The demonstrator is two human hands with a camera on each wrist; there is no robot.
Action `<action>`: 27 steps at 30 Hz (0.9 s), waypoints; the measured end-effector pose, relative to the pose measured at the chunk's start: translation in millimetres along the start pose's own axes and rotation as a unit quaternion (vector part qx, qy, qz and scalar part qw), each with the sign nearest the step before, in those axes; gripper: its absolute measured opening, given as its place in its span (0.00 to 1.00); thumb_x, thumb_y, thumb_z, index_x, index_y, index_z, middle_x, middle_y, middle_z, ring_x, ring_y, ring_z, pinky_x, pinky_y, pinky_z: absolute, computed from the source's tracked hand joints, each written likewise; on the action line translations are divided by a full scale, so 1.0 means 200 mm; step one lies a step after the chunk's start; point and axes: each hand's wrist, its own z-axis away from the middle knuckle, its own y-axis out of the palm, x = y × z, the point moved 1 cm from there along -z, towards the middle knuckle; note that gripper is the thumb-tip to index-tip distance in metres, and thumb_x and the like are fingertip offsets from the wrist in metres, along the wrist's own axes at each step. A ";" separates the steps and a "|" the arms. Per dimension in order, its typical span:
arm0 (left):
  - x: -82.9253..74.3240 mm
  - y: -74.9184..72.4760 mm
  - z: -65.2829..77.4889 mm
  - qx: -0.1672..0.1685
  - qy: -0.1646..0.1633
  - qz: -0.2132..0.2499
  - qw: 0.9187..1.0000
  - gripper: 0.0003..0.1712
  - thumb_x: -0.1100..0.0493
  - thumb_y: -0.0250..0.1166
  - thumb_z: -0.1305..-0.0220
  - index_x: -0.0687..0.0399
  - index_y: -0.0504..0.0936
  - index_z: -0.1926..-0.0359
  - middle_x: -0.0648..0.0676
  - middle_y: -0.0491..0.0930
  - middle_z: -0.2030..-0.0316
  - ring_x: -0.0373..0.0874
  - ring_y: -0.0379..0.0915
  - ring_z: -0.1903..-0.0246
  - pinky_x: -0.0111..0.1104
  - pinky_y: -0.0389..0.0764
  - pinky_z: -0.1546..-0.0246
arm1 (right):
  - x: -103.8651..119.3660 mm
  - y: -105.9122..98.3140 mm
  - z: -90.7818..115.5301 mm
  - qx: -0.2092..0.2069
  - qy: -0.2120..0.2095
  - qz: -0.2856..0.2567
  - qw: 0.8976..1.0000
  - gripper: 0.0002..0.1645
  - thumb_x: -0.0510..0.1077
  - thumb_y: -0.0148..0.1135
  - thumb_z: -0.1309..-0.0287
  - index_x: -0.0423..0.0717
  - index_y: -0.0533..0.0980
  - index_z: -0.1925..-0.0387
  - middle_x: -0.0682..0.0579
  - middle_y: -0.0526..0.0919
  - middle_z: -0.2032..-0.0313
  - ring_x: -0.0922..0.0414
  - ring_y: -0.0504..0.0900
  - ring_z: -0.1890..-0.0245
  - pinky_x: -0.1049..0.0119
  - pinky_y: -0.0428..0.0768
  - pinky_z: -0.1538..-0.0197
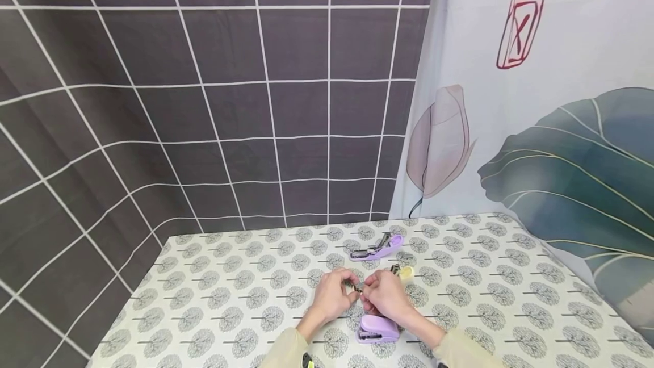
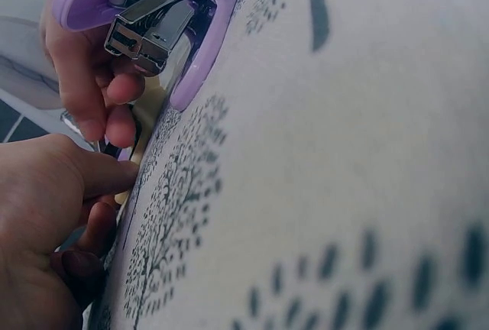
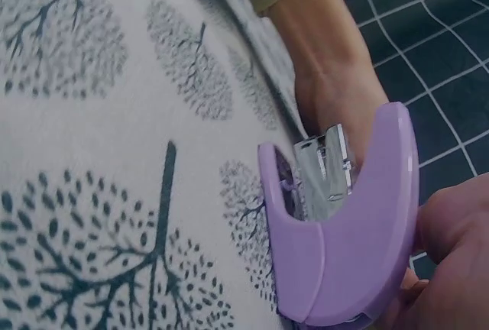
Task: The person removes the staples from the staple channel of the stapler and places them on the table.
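In the head view my left hand and right hand meet over the table. Their fingertips pinch a small dark, shiny piece between them; its kind is too small to tell. Close below the right hand sits a purple stapler, its metal nose showing in the left wrist view. A yellow stapler lies beyond the right hand, partly hidden by it. Behind both hands, another purple stapler lies spread open with its metal rail exposed. Fingers hide most of the small piece in the wrist views.
A cloth with a grey tree print covers the table. Behind it hangs a dark curtain with white grid lines. To the right is a pale hanging cloth with leaf and petal designs.
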 end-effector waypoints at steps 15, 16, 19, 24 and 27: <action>-0.01 -0.01 0.01 -0.008 0.021 -0.015 1.000 0.14 0.68 0.76 0.55 0.50 0.84 0.67 0.42 0.79 0.69 0.28 0.62 0.82 0.25 0.67 0.79 | -0.02 0.03 -0.01 -0.024 -0.052 0.065 0.996 0.11 0.24 0.59 0.47 0.29 0.72 0.60 0.52 0.79 0.83 0.59 0.77 0.89 0.66 0.77 0.85; -0.01 -0.01 0.01 -0.008 0.021 -0.015 1.000 0.14 0.68 0.76 0.55 0.50 0.84 0.67 0.42 0.79 0.69 0.28 0.62 0.82 0.25 0.67 0.79 | -0.02 0.03 -0.01 -0.022 -0.052 0.066 0.996 0.11 0.24 0.60 0.47 0.29 0.73 0.60 0.52 0.79 0.83 0.59 0.77 0.89 0.66 0.77 0.85; -0.01 0.00 0.01 -0.006 0.019 -0.014 1.000 0.14 0.68 0.76 0.54 0.50 0.84 0.67 0.42 0.80 0.68 0.28 0.62 0.82 0.25 0.67 0.78 | -0.02 0.02 -0.01 -0.015 -0.051 0.063 0.997 0.09 0.24 0.59 0.46 0.30 0.74 0.61 0.52 0.79 0.83 0.59 0.78 0.89 0.66 0.77 0.85; -0.01 0.00 0.01 -0.002 0.015 -0.010 1.000 0.14 0.68 0.76 0.54 0.50 0.84 0.67 0.42 0.79 0.68 0.28 0.62 0.81 0.25 0.67 0.78 | -0.01 0.02 -0.01 -0.012 -0.044 0.047 0.998 0.06 0.25 0.59 0.43 0.30 0.74 0.62 0.50 0.79 0.83 0.59 0.78 0.88 0.65 0.77 0.85; -0.01 0.00 0.00 -0.001 0.016 -0.009 1.000 0.14 0.68 0.76 0.53 0.50 0.84 0.67 0.42 0.79 0.69 0.28 0.62 0.81 0.25 0.67 0.79 | 0.00 0.01 -0.01 -0.012 -0.036 0.039 0.999 0.05 0.26 0.59 0.42 0.31 0.74 0.63 0.50 0.79 0.82 0.59 0.78 0.89 0.65 0.77 0.85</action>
